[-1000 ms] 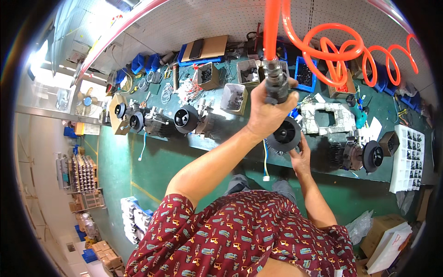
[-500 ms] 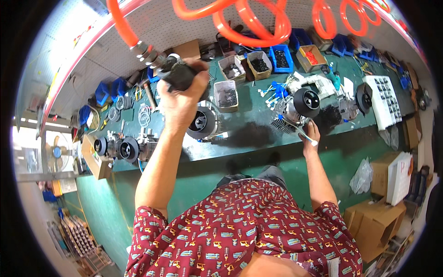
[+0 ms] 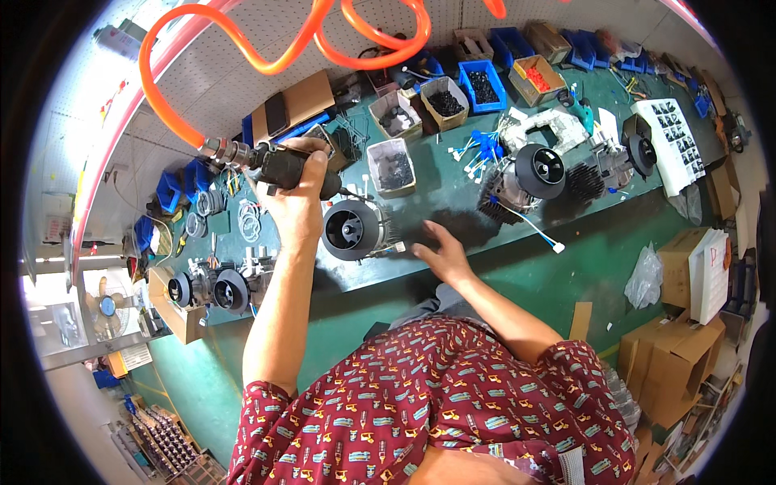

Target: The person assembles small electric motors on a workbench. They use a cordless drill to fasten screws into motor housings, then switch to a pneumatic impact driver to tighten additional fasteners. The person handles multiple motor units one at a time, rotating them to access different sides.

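My left hand [image 3: 297, 206] is wrapped round a black air screwdriver [image 3: 283, 167], joined by metal fittings to a coiled orange air hose [image 3: 267, 69]. The tool lies over the back edge of a blower motor [image 3: 349, 229] with a black round impeller housing and finned metal body, its thin bit pointing right. My right hand [image 3: 444, 257] is empty, fingers apart, just right of that motor and not touching it. A second blower motor [image 3: 540, 171] stands farther right, with a white-tipped cable [image 3: 558, 247] hanging over the bench edge.
Along the back of the green bench [image 3: 436, 182] stand an open box of dark small parts [image 3: 392, 167], a blue bin [image 3: 483, 87] and a box of red parts [image 3: 537, 78]. More blower motors [image 3: 232, 289] sit at left. A white tray [image 3: 669, 145] lies at far right.
My right hand has left the right-hand blower motor and moved left beside the middle one. The air screwdriver in my left hand has lowered toward the middle motor, its bit now showing.
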{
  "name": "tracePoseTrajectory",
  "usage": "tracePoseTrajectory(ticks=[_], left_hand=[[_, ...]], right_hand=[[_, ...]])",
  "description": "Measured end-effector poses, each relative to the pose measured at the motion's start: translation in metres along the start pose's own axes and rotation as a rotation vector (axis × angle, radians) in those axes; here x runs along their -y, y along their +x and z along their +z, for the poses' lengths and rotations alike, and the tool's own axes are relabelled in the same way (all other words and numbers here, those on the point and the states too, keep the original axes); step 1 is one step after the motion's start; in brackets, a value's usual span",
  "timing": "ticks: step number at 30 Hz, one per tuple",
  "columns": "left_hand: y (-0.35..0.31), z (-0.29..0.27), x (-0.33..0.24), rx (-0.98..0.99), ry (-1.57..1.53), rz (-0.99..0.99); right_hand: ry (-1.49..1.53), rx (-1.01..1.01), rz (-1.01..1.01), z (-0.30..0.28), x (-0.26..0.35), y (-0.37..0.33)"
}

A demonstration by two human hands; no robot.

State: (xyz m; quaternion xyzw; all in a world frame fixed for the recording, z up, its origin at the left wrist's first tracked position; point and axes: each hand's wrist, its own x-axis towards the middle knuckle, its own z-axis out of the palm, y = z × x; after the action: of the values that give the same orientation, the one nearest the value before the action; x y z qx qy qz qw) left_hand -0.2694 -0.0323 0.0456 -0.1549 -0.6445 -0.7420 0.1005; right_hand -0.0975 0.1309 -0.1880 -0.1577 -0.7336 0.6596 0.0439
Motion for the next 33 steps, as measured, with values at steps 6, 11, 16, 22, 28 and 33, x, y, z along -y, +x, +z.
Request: tracePoseTrajectory(ticks=[6, 11, 16, 22, 28, 33], left_hand=[[-0.002, -0.003, 0.015, -0.026, 0.063, -0.039], [-0.002, 0.001, 0.013, -0.028, 0.085, -0.062], [-0.001, 0.009, 0.008, -0.040, 0.116, -0.075], [0.002, 0.013, 0.006, -0.073, 0.152, -0.082], [-0.012, 0.027, -0.005, 0.081, 0.238, -0.081], [-0.018, 0.028, 0.001, 0.131, 0.267, -0.061]], right_hand=[[0.153, 0.188, -0.091, 0.033, 0.080, 0.029], [0.021, 0.103, -0.286, 0.060, 0.034, 0.044], [0.299, 0.149, -0.241, 0.071, 0.021, 0.039], [0.130, 0.146, -0.252, 0.079, 0.008, 0.044], [0.145, 0.099, -0.320, 0.090, -0.009, 0.040], [0.127, 0.059, -0.377, 0.089, -0.005, 0.034]])
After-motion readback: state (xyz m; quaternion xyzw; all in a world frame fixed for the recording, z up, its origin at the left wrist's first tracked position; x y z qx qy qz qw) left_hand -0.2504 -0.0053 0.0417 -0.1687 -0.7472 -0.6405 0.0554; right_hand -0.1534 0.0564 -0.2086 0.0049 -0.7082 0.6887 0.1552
